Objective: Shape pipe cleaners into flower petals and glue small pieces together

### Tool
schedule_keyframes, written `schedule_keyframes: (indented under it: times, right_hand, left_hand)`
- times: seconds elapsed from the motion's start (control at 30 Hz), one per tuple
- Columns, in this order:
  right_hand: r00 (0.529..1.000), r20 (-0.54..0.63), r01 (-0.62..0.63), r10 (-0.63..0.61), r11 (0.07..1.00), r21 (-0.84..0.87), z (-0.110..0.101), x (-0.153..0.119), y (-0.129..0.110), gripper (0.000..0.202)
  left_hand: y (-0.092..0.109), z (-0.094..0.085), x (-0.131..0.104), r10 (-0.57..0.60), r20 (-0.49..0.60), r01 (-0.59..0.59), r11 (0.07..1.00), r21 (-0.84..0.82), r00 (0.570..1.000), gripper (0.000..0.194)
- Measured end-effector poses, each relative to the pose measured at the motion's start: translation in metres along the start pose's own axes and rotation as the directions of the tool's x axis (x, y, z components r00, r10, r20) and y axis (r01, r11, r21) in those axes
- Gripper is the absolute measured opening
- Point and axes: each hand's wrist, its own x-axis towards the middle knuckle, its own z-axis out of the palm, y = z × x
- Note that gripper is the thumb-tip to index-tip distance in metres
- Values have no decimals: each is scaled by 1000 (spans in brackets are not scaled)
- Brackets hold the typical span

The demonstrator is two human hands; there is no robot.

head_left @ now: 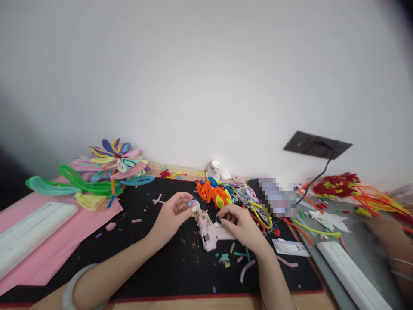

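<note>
My left hand is closed in a pinch on a small coiled piece of pipe cleaner in pale blue, white and purple. Just to the right, a pink glue gun lies on its side on the black mat, its worn front end close to my left fingertips. My right hand is over the rear part of the gun, thumb and fingers brought together. Whether those fingers grip the gun or a small thing above it is hidden.
Bundled pipe cleaners and scissors lie behind my hands. A pipe-cleaner flower rests at the left on pink sheets, near a white case. At right are a phone and another person's hand.
</note>
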Motion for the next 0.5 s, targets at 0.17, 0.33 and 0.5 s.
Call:
schedule_keyframes:
  times: [0.17,0.33,0.5]
  right_hand:
    - [987,158,-25,33,998,-55,1,-7,7,58]
    - [982,188,-13,27,997,-76,8,-9,6,53]
    - [993,120,-10,19,997,-74,2,-6,-4,50]
  left_hand:
    - [0,0,0,21,-17,-20,998,62,1000,39]
    - [-1,-1,1,43,-42,-40,996,84,998,37]
    - [-1,-3,2,75,-105,-64,993,97,992,40]
